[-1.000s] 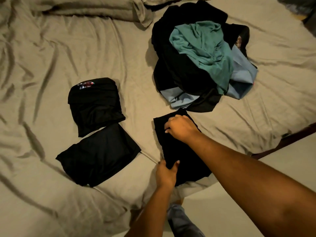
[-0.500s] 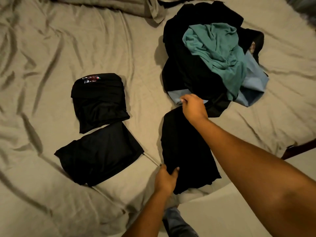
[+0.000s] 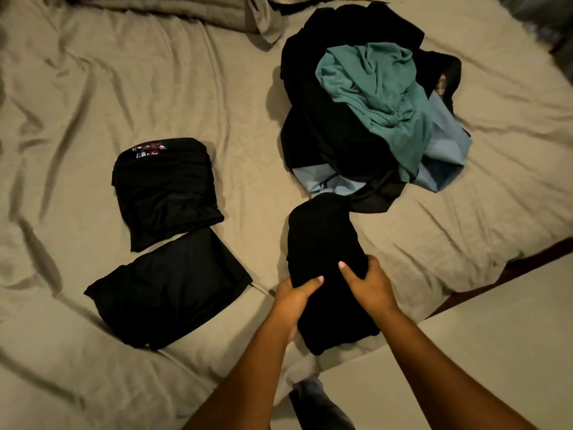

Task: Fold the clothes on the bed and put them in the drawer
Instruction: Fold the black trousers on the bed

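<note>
Both hands clamped on black garment (image 3: 322, 243) at near bed (image 3: 93, 88) edge: left hand (image 3: 294, 294) thumb on top, right hand (image 3: 370, 288) likewise; fingers underneath, probably curled. Unfolded pile (image 3: 372, 103) just beyond.

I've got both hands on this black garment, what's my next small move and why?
Probably fold it in half: left hand and right hand grip the black garment mid-length, and it is a long strip, unlike the squarer folded piece beside it.

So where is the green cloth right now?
In the head view, the green cloth sits on top of the unfolded pile, upper right on the bed, lying over a light blue garment.
</note>
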A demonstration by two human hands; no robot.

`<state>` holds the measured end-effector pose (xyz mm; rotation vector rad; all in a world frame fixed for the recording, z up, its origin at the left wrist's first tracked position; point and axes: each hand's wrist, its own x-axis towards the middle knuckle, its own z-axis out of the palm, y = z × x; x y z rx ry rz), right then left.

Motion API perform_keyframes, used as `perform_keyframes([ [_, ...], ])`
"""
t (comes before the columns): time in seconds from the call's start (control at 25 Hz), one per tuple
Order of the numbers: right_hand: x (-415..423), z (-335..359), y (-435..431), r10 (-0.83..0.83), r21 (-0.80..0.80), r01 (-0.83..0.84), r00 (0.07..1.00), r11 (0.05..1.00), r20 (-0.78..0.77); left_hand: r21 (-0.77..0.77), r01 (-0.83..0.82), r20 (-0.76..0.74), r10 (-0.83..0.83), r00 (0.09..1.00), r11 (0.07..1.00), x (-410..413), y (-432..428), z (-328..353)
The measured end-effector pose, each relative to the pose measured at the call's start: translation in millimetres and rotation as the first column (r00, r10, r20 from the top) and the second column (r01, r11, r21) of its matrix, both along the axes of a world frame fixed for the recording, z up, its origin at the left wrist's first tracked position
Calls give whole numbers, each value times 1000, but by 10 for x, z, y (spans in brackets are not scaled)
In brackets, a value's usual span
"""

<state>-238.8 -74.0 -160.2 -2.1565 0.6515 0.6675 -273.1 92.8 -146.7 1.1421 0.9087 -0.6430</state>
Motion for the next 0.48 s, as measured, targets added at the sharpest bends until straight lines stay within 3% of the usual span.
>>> perform_keyframes([
  [0.2, 89, 148, -83, -78, 433, 173, 970, 885, -229, -284, -105, -23, 103, 994, 953, -62, 123, 110],
  [0.36, -34, 353, 92, -78, 655, 277, 946, 704, -316, -436, -162, -73, 145, 987, 885, -215, 334, 364],
  [0.48, -206, 500, 335, -72, 762, 349, 925, 546, -372, -452, -163, -59, 153, 986, 877, -400, 597, 508],
])
